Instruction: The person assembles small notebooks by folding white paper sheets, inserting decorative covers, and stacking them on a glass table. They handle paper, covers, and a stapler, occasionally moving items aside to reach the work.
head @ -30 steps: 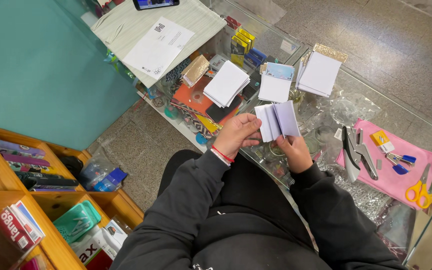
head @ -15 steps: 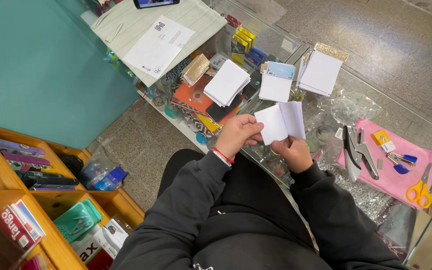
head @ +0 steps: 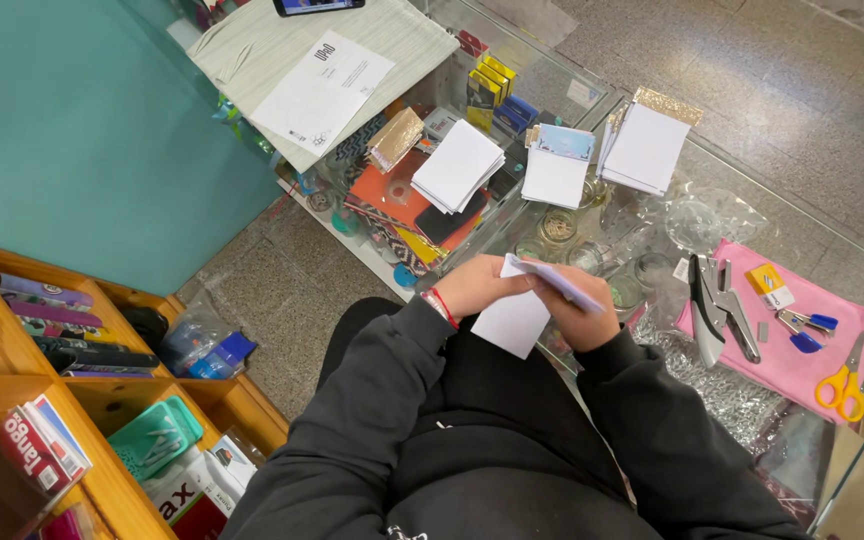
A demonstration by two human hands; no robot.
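Both our hands, left hand [head: 480,287] and right hand [head: 580,310], pinch white paper sheets [head: 514,318], mid-fold; we judge aligning edges comes next.

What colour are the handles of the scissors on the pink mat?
The scissors have orange and yellow handles, seen in the head view at the right edge of the pink mat.

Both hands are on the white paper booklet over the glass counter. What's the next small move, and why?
Probably press the fold flat: the left hand and right hand pinch the white paper booklet at its top edge, and its lower leaf hangs loose.
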